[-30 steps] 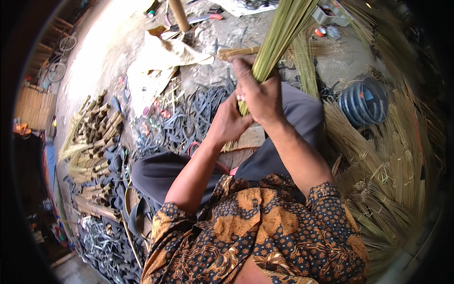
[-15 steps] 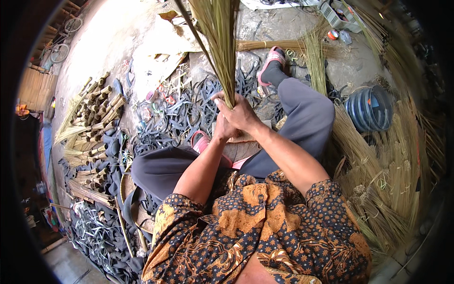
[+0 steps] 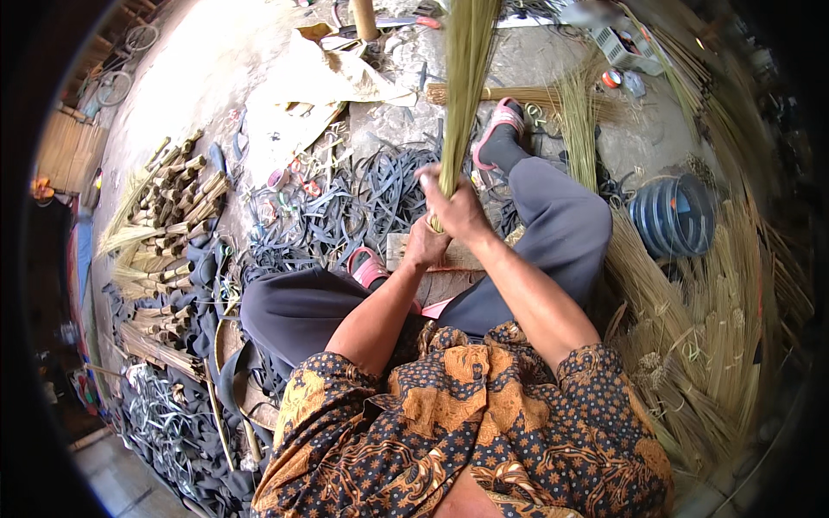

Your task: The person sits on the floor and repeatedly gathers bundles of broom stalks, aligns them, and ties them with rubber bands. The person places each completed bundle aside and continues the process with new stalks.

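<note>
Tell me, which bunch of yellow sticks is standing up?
The bundle gripped in both hands, right hand above left hand. It stands upright; the stick piles at right lie flat on the ground.

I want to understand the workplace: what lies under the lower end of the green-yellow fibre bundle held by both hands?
The green-yellow fibre bundle stands over a flat wooden block. The left hand and right hand cover the bundle's base, so contact with the block cannot be seen.

Right hand (image 3: pixel 458 211) clenched above left hand (image 3: pixel 425 248), forearms converging forward.
</note>
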The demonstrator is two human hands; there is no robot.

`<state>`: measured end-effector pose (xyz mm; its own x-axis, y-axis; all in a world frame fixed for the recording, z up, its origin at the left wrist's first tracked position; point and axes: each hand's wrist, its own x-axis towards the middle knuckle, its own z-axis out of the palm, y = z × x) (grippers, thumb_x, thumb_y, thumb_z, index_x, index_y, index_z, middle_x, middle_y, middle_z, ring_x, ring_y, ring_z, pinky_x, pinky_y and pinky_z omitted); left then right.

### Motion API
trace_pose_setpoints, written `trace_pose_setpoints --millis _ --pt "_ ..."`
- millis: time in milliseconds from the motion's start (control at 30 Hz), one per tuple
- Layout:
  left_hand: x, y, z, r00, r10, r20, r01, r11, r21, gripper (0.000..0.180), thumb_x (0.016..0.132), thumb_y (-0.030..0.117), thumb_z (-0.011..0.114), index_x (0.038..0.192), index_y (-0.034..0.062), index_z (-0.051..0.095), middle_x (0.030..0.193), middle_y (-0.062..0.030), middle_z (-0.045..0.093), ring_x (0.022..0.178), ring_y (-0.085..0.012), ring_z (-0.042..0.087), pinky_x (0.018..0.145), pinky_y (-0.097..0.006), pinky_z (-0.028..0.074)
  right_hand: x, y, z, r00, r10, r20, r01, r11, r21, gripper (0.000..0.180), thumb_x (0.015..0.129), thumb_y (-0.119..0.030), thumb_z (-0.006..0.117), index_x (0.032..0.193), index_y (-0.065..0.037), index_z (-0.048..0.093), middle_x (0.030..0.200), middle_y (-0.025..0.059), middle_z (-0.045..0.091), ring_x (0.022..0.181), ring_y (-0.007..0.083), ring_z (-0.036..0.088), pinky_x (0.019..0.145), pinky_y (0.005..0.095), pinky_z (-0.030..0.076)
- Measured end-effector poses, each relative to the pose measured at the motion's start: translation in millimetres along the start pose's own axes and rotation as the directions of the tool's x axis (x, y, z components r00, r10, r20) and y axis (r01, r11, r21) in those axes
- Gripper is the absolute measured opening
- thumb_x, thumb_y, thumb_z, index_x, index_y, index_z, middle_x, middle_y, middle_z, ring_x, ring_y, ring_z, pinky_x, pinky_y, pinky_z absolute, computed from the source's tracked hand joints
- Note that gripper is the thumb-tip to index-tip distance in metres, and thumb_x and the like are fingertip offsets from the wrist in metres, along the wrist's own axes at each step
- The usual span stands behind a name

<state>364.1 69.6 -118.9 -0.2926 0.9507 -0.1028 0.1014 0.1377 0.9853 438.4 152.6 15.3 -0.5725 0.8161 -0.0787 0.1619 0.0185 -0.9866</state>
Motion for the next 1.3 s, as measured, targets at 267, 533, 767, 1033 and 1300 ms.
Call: trace_pose_setpoints --millis 267,533,767,1033,1300 --pt "-10.0 127.5 -5.6 0.937 0.044 0.347 0.002 0.991 -0.131 0.019 0.09 0.016 0.073 0.091 0.0048 0.058 0.066 -0.0007 0.055 0.056 -0.0113 0.052 0.051 -0.03 0.043 1.3 -69.4 -60.8 0.986 -0.165 -0.015 0.146 0.82 0.554 0.058 0.099 -0.021 0.074 0.146 0.005 0.052 0.08 0.002 0.063 0.064 0.0087 0.06 0.057 0.0246 0.053" --pt "-24.5 177.4 -3.9 0.999 -0.04 0.029 0.035 0.987 0.154 0.033 0.089 0.018 0.072 0.112 -0.0006 0.058 0.087 -0.0118 0.067 0.08 -0.0188 0.065 0.076 -0.036 0.054 1.1 -72.3 -39.3 0.995 0.094 -0.015 -0.059 0.735 0.676 0.038 0.098 -0.023 0.075 0.128 -0.002 0.065 0.063 -0.0031 0.054 0.049 0.0069 0.052 0.047 0.026 0.046" --pt "-18.9 174.9 -24.3 0.997 -0.074 -0.027 0.078 0.948 0.309 0.042 0.089 0.026 0.076 0.116 -0.0009 0.059 0.091 -0.0176 0.073 0.084 -0.0274 0.072 0.078 -0.042 0.056 12.5 -69.8 -24.2 0.969 0.248 0.008 -0.188 0.712 0.677 0.029 0.097 -0.025 0.075 0.116 -0.006 0.065 0.058 -0.004 0.048 0.044 0.0089 0.048 0.043 0.028 0.044" --pt "-13.8 159.1 -44.2 0.994 -0.095 0.05 0.077 0.955 0.287 0.038 0.089 0.026 0.073 0.112 -0.0001 0.058 0.096 -0.0292 0.071 0.094 -0.0463 0.071 0.082 -0.05 0.054 28.0 -52.0 -4.7 0.961 0.272 -0.049 -0.156 0.678 0.718 0.026 0.099 -0.022 0.072 0.121 -0.009 0.067 0.06 -0.0036 0.049 0.043 0.0097 0.048 0.042 0.0294 0.044" --pt "-3.4 178.9 -67.2 0.981 -0.187 0.04 0.161 0.92 0.357 0.038 0.089 0.018 0.076 0.121 0.0009 0.064 0.094 -0.0244 0.073 0.087 -0.0328 0.073 0.081 -0.043 0.055 45.8 -59.5 11.9 0.963 0.265 -0.046 -0.15 0.671 0.726 0.028 0.099 -0.03 0.074 0.116 -0.01 0.065 0.062 -0.0033 0.051 0.049 0.0091 0.053 0.046 0.029 0.049"
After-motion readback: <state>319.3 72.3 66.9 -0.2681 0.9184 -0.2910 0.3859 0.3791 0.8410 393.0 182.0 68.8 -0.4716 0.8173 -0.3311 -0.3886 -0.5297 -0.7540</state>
